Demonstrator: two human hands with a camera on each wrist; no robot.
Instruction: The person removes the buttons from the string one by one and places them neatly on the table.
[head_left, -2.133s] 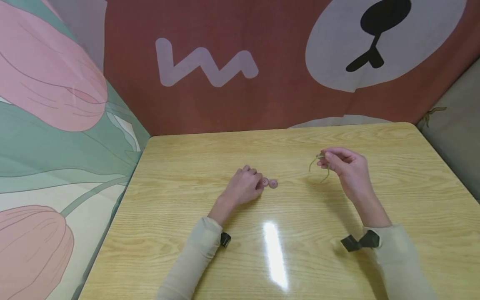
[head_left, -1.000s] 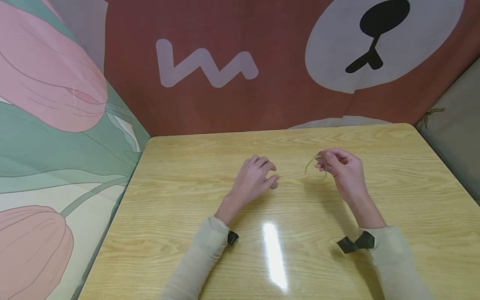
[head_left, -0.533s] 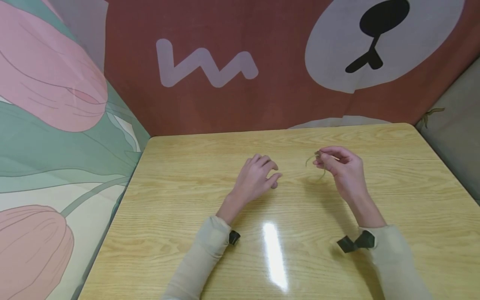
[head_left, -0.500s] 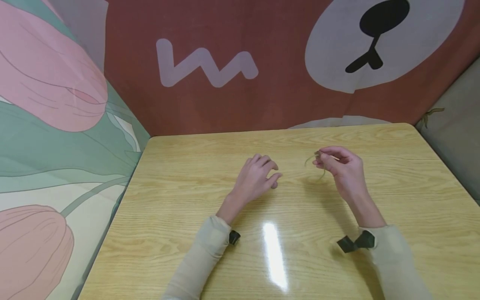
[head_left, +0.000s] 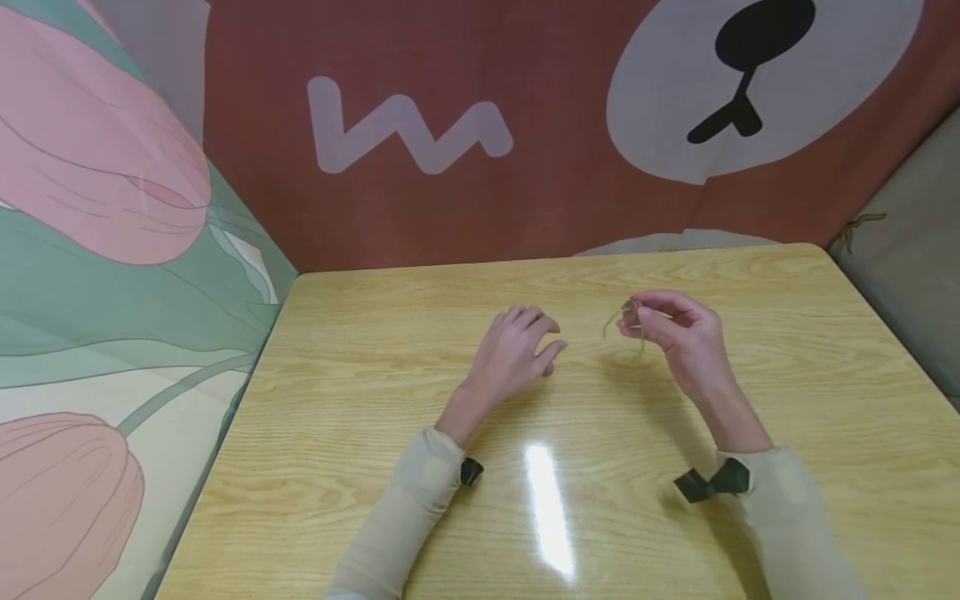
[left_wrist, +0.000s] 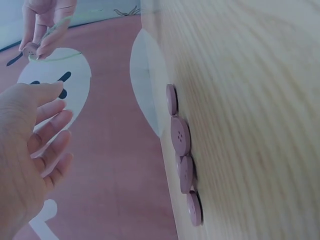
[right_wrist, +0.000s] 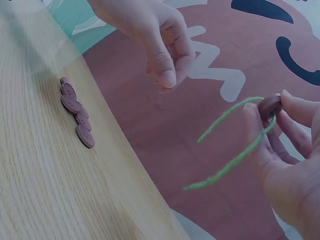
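My right hand (head_left: 686, 342) is raised over the table's right half and pinches a brown-mauve button (right_wrist: 270, 106) between thumb and fingers. Green yarn (right_wrist: 220, 175) passes through the button, and its two ends hang free towards the left. My left hand (head_left: 510, 354) hovers to the left with relaxed, slightly bent fingers and holds nothing. Below it on the wood lie several loose buttons (left_wrist: 180, 136), close together in a row and partly overlapping. The head view shows almost none of them, since the left hand covers them.
The light wood table (head_left: 360, 467) carries a bright glare streak near the front middle. A red-brown printed cloth (head_left: 525, 208) rises behind its back edge, and a tulip-print cloth (head_left: 90, 317) stands along the left. Black wrist mounts (head_left: 712, 481) stick out at the cuffs.
My left hand has moved right and risen from beside the buttons, its fingers loosening from a curl. The right hand has shifted slightly left and up, still pinching the button with the yarn.
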